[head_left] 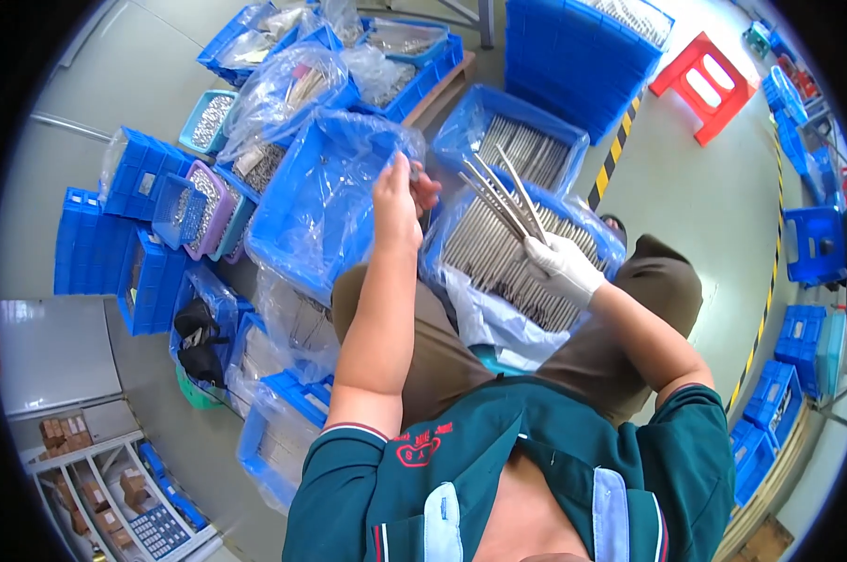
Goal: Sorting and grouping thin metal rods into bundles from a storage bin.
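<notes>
The right hand (564, 267), in a white glove, grasps a few slim metal instruments (504, 199) by their near ends. Their narrow tips fan apart toward the far left, above a blue lined bin (432, 264) that sits between the knees and holds rows of similar metal pieces (484, 245).

The instruments look stiff and fairly light singly, though a handful would likely gain weight. Their smooth metal could slide in a gloved grip, and the thin tips seem the part most easily bent or snagged. The broader near ends, where the glove closes now, look the better place to take hold.

The right forearm slants in from the near right, elbow bent out to the side, the hand over the bin's right part. The left forearm reaches almost straight toward the far side. The bare left hand (397, 204) is raised at the right edge of a large plastic-lined blue crate (292, 220), thumb up and fingers partly curled; whether it pinches anything cannot be told.
</notes>
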A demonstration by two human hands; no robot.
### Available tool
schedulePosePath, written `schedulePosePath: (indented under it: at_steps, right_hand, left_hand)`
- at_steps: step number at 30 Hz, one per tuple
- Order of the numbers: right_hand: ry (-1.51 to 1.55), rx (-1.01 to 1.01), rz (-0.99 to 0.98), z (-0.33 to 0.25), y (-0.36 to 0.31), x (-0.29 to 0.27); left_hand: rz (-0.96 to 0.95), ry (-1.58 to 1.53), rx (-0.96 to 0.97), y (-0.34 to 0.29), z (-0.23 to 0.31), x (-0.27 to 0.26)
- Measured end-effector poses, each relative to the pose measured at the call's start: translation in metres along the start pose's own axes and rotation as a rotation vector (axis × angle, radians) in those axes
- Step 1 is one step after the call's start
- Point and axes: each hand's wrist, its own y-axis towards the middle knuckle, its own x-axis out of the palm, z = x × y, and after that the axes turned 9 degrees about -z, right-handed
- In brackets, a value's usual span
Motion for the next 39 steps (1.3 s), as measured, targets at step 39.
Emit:
schedulePosePath:
  at_steps: [39]
  right_hand:
    - [-0.784,-0.234,0.398,-0.019,-0.014,-0.051]
  left_hand:
    - [-0.315,0.272,0.018,-0.001,0.012,0.012]
